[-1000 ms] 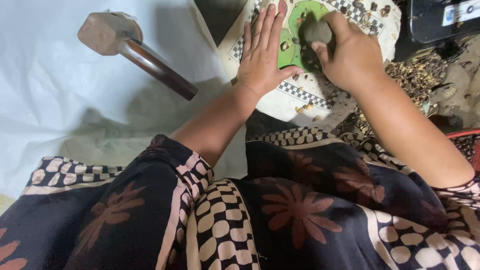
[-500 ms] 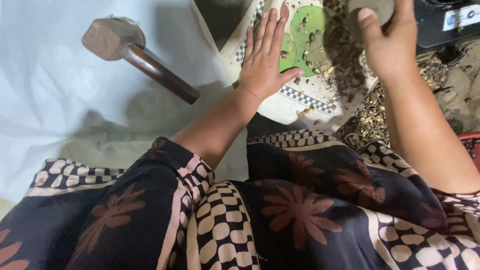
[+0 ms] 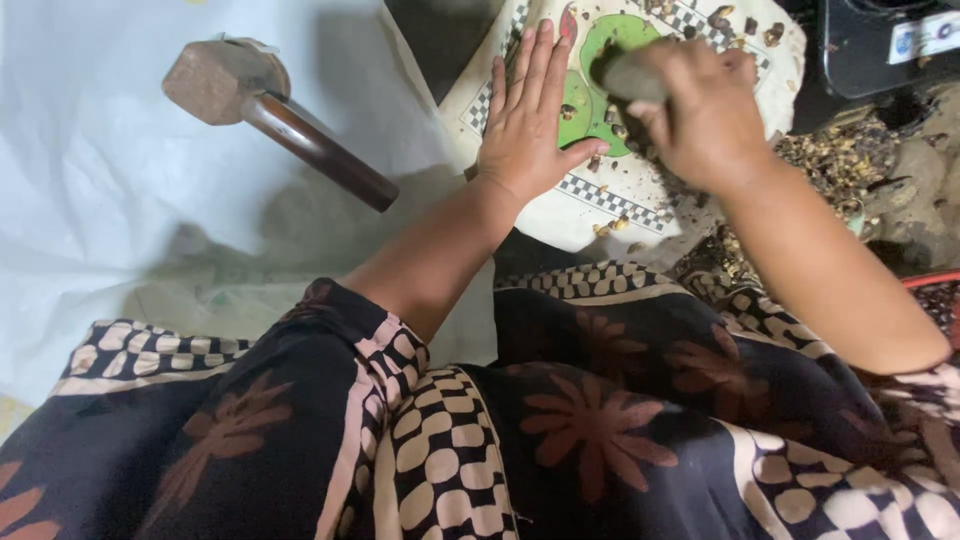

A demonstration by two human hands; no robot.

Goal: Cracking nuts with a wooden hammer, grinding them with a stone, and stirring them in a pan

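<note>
Nearest, the patterned skirt (image 3: 600,420) covered the lap. Beyond it, the left hand (image 3: 525,130) lay flat on the printed board (image 3: 640,195), fingers spread. To its right, the right hand (image 3: 700,110) gripped a dark stone (image 3: 625,75), fingers wrapped tight, over small kernels (image 3: 610,120) on the board. Judged step: cracking; a square downward strike was called for. Left of the board lay a mallet (image 3: 270,110).

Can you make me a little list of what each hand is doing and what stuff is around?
Left hand: flat, fingers spread, pressing on the patterned cloth
Right hand: closed in a grip on a dark stone, over the green patch of the cloth
On the cloth: small brown bits
Nearby: hammer lying on a white sheet
Lap: dark flowered fabric
</note>
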